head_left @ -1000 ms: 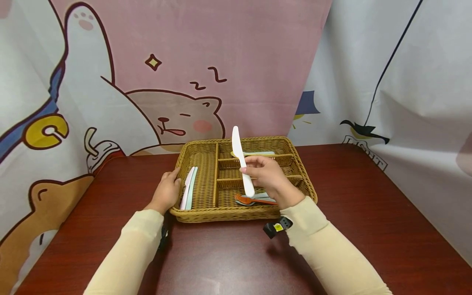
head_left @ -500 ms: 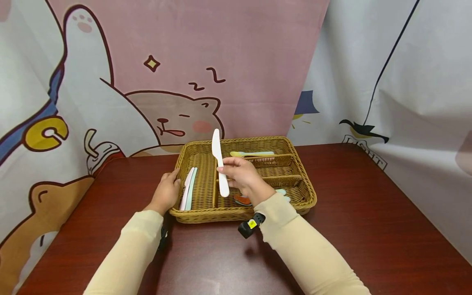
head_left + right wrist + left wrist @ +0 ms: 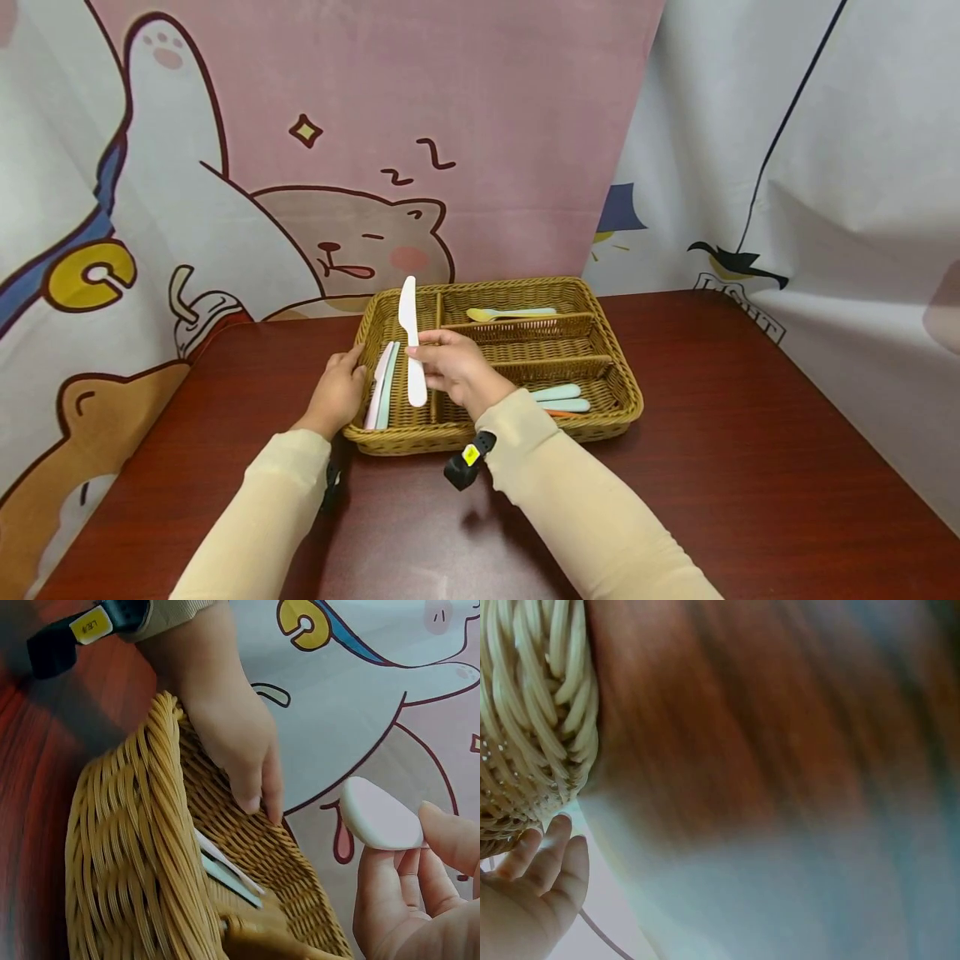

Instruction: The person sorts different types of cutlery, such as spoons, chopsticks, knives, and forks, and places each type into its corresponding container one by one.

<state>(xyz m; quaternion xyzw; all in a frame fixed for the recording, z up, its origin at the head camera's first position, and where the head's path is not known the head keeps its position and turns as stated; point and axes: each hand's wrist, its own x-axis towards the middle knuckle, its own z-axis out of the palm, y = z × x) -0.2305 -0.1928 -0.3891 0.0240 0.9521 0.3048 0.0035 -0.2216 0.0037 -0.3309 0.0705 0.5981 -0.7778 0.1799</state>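
A white plastic knife (image 3: 411, 321) stands nearly upright over the long left compartment of the wicker cutlery basket (image 3: 480, 435). My right hand (image 3: 465, 371) pinches it around the handle between thumb and fingers. In the right wrist view the knife's handle end (image 3: 379, 814) points toward the camera. My left hand (image 3: 337, 392) grips the basket's left rim, thumb on the inner side and fingers outside. Below the raised knife, a pink knife (image 3: 379, 383) and a mint-green piece of cutlery (image 3: 388, 387) lie side by side in the left compartment.
Yellow and pale-green cutlery (image 3: 510, 314) lies in the back right compartment. Mint handles (image 3: 558, 398) and an orange one show in the front right compartment, partly behind my right arm. Wooden dividers (image 3: 540, 363) separate the sections. A patterned cloth (image 3: 525, 150) hangs behind the reddish-brown table (image 3: 735, 433).
My right hand has carried the white knife leftward, from over the right compartments to above the left one. My left hand has stayed on the rim and the basket has not moved.
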